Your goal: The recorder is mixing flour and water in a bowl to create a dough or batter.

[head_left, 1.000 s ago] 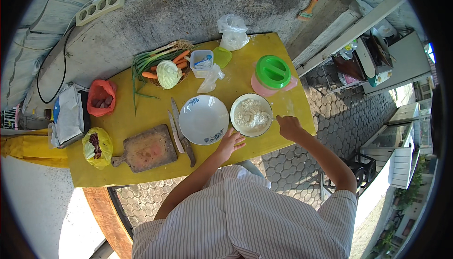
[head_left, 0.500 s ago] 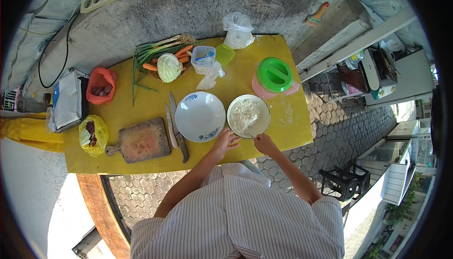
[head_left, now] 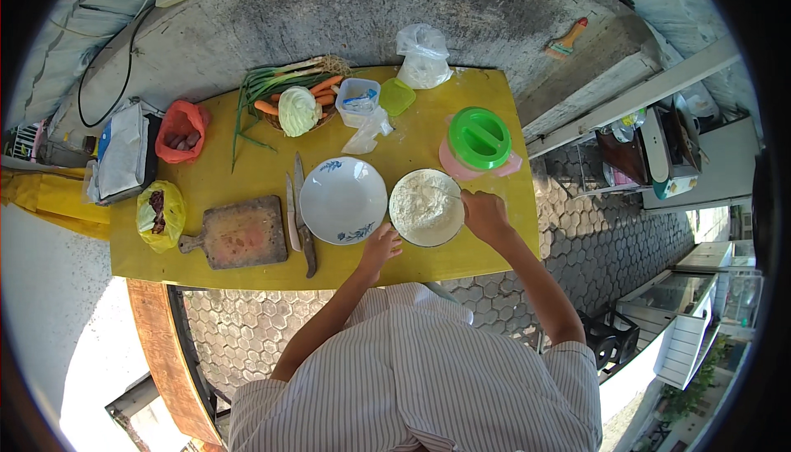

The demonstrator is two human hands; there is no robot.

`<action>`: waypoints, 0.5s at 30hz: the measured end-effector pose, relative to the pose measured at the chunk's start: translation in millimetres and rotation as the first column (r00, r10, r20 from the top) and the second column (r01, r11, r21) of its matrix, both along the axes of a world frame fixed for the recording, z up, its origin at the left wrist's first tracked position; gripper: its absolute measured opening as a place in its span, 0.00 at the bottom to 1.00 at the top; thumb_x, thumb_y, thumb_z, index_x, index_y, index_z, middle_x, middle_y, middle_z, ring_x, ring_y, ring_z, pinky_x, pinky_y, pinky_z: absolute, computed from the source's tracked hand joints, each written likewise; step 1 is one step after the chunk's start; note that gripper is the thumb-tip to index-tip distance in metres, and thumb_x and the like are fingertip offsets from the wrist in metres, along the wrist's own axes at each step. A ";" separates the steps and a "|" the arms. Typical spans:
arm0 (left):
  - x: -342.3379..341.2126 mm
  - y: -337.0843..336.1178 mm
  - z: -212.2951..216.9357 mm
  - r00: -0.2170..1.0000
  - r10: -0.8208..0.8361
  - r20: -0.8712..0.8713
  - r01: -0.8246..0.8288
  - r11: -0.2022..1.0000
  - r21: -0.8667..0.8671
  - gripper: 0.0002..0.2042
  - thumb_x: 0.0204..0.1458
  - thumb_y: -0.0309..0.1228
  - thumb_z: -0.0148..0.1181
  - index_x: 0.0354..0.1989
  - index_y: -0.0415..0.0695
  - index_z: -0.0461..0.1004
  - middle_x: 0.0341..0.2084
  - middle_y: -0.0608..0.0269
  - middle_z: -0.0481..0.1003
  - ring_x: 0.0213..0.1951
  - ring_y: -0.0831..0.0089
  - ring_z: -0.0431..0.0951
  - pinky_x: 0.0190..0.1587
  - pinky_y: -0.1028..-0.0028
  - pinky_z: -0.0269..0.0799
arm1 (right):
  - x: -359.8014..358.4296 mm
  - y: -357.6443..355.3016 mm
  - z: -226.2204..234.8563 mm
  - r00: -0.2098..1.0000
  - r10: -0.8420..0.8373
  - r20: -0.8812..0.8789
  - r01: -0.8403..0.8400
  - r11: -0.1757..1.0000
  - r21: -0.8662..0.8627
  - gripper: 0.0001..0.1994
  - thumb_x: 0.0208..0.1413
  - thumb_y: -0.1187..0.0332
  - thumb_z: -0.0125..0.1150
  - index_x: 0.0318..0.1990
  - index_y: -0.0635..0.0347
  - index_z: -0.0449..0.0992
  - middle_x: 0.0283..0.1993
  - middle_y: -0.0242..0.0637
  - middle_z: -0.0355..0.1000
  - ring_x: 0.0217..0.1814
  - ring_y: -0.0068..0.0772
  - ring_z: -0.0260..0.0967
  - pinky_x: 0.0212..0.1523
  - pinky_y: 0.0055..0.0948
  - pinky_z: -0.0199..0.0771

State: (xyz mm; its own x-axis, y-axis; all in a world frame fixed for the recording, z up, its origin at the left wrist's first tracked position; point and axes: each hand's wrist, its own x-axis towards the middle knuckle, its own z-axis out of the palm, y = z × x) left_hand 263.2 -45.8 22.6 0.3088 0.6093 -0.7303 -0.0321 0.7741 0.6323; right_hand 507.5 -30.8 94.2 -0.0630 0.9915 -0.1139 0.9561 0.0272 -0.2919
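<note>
A white bowl (head_left: 412, 238) of pale flour (head_left: 427, 201) stands near the table's front edge. My right hand (head_left: 486, 215), at the bowl's right rim, is closed on the thin handle of a metal spoon (head_left: 450, 196); its head is hidden in the flour. My left hand (head_left: 381, 248) is at the bowl's lower left side, fingers apart and holding nothing; whether it touches the rim I cannot tell. Just left of the bowl sits a wide white dish (head_left: 342, 205) with blue flowers. Behind to the right stands a pink pitcher (head_left: 451, 160) with a green lid (head_left: 479, 139).
On the yellow table (head_left: 346, 267) lie two knives (head_left: 306, 242) beside a wooden cutting board (head_left: 244, 232). Farther back are a cabbage (head_left: 298, 112), carrots (head_left: 328, 85), spring onions (head_left: 272, 79), a plastic tub (head_left: 359, 98) and a clear bag (head_left: 424, 60). Red (head_left: 180, 126) and yellow bags (head_left: 170, 223) stand left.
My right hand has moved from the bowl's front rim round to its right side, swinging the spoon with it. My left hand has shifted slightly left. The whole view has tilted a little.
</note>
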 end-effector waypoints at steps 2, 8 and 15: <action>3.8 -2.5 -2.9 0.997 0.061 -0.049 -0.059 0.998 0.039 0.23 0.57 0.35 0.44 0.59 0.38 0.57 0.52 0.52 0.66 0.52 0.63 0.69 0.51 0.66 0.68 | 5.4 11.1 9.9 0.973 0.152 0.175 -0.157 0.988 0.011 0.04 0.45 0.73 0.53 0.29 0.60 0.71 0.26 0.47 0.68 0.31 0.46 0.70 0.30 0.41 0.71; 17.3 2.8 -2.5 0.964 0.181 -0.193 -0.093 0.914 0.395 0.23 0.54 0.28 0.50 0.59 0.40 0.59 0.50 0.50 0.68 0.48 0.64 0.72 0.42 0.68 0.77 | 1.5 44.9 4.7 0.705 0.483 0.519 -0.614 0.783 0.105 0.07 0.41 0.74 0.55 0.31 0.61 0.71 0.30 0.39 0.66 0.31 0.33 0.67 0.27 0.30 0.70; 19.6 11.1 -1.0 0.912 0.284 -0.295 -0.113 0.867 0.485 0.18 0.49 0.24 0.53 0.51 0.39 0.69 0.42 0.50 0.73 0.38 0.66 0.78 0.29 0.70 0.81 | 26.9 34.4 -7.4 0.754 0.492 0.435 -0.534 0.845 -0.029 0.07 0.41 0.73 0.55 0.30 0.64 0.72 0.30 0.43 0.68 0.32 0.40 0.69 0.29 0.34 0.71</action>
